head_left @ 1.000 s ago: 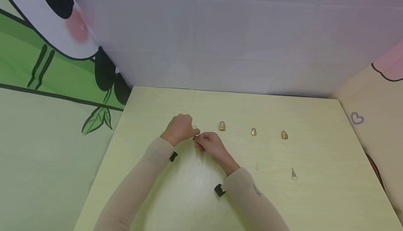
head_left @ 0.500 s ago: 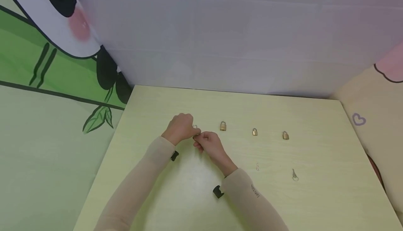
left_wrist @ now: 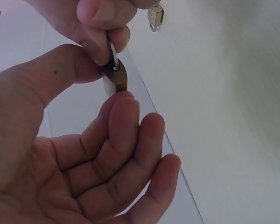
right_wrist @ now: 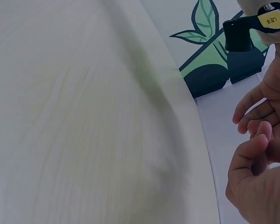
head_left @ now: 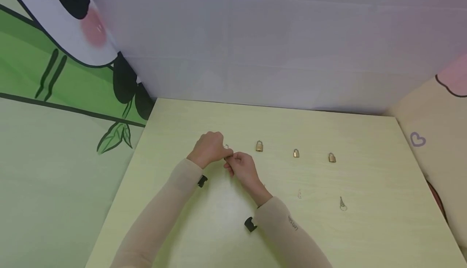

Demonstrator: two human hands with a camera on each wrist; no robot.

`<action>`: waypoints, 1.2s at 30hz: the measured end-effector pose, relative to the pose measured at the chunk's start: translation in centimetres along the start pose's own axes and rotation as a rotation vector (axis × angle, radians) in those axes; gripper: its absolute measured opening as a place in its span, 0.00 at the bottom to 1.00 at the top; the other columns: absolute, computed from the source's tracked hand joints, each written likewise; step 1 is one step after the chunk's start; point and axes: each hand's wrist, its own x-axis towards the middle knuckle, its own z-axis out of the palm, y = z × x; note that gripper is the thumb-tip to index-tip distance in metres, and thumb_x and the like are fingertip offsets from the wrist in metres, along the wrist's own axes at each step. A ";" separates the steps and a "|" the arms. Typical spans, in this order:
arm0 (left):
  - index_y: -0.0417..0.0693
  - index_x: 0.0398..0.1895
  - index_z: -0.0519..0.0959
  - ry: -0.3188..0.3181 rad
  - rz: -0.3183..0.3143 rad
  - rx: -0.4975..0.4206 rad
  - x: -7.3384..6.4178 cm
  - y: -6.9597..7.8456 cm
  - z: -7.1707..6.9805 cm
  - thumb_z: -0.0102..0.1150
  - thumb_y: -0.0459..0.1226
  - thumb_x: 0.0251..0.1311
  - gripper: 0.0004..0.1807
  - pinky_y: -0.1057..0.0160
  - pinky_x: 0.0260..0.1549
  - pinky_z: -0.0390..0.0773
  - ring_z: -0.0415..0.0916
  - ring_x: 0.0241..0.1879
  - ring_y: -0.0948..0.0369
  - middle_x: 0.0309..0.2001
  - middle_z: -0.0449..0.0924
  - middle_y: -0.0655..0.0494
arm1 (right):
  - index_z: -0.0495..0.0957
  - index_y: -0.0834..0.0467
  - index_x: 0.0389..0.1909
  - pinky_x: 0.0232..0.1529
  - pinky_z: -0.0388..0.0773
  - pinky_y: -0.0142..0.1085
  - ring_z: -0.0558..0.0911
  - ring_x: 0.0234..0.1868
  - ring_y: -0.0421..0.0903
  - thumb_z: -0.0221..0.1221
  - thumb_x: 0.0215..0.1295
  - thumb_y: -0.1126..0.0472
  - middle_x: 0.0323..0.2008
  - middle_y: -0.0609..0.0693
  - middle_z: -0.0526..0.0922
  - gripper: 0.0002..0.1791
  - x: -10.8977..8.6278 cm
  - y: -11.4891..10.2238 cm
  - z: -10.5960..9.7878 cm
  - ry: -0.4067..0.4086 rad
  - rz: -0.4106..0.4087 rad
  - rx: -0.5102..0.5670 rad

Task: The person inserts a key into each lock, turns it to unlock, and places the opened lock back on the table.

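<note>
Small wrist shift while both hands stay on one padlock and its key

Over the last second little has changed: in the head view the right wrist has swung slightly leftward and down, while the fingertips keep to the same spot against the left hand. I read that as a fine adjustment at the key, with the work staying on this one lock.

The left hand [head_left: 211, 149] pinches a brass padlock [left_wrist: 115, 84] between thumb and forefinger; its other fingers are curled below. The right hand [head_left: 245, 171] comes in from the opposite side, its fingers pinching a flat metal key [left_wrist: 113, 55] whose far end meets the lock body. How deep the key sits cannot be told, since fingers cover much of it. The pair is held up at the left part of the worktop [head_left: 189, 116], with a bit of silvery metal [head_left: 226, 146] showing beyond the left thumb.

To the right, a large padlock [head_left: 259, 146], a small padlock [head_left: 296, 153] and a third padlock [head_left: 332, 158] lie in a row. Nearer the person are a faint small piece [head_left: 300, 194] and a ringed key [head_left: 342, 204].
</note>
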 end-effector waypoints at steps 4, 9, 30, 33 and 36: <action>0.52 0.11 0.60 -0.008 -0.014 0.007 0.0 0.1 -0.2 0.63 0.43 0.54 0.24 0.67 0.14 0.53 0.50 0.14 0.65 0.12 0.51 0.62 | 0.78 0.69 0.31 0.25 0.73 0.31 0.74 0.22 0.42 0.59 0.72 0.60 0.27 0.65 0.82 0.14 0.1 0.2 0.0 -0.004 0.004 0.034; 0.51 0.10 0.60 -0.013 -0.026 -0.003 -0.1 0.1 -0.4 0.63 0.42 0.55 0.23 0.67 0.14 0.53 0.50 0.14 0.65 0.11 0.51 0.62 | 0.78 0.70 0.34 0.26 0.71 0.31 0.73 0.22 0.42 0.58 0.73 0.59 0.26 0.59 0.81 0.15 0.1 0.4 0.1 -0.009 0.023 0.056; 0.50 0.14 0.63 -0.008 -0.030 0.049 -0.3 0.4 -0.4 0.63 0.43 0.55 0.21 0.67 0.15 0.55 0.53 0.14 0.64 0.14 0.55 0.61 | 0.79 0.62 0.33 0.28 0.70 0.30 0.75 0.23 0.40 0.58 0.72 0.56 0.24 0.48 0.83 0.13 -0.4 1.0 0.9 0.098 -0.062 -0.129; 0.50 0.14 0.63 -0.015 -0.023 0.059 -0.2 0.5 -0.2 0.62 0.43 0.55 0.20 0.67 0.15 0.55 0.53 0.14 0.64 0.14 0.55 0.61 | 0.80 0.62 0.32 0.25 0.68 0.30 0.75 0.21 0.39 0.57 0.72 0.54 0.23 0.48 0.84 0.14 -0.6 0.8 0.8 0.140 -0.090 -0.244; 0.49 0.14 0.63 -0.008 -0.029 0.062 -0.2 0.5 -0.2 0.62 0.42 0.55 0.21 0.67 0.15 0.54 0.53 0.14 0.64 0.13 0.55 0.60 | 0.80 0.65 0.34 0.23 0.68 0.29 0.74 0.20 0.39 0.57 0.73 0.54 0.24 0.51 0.84 0.17 -0.6 0.7 0.8 0.131 -0.086 -0.224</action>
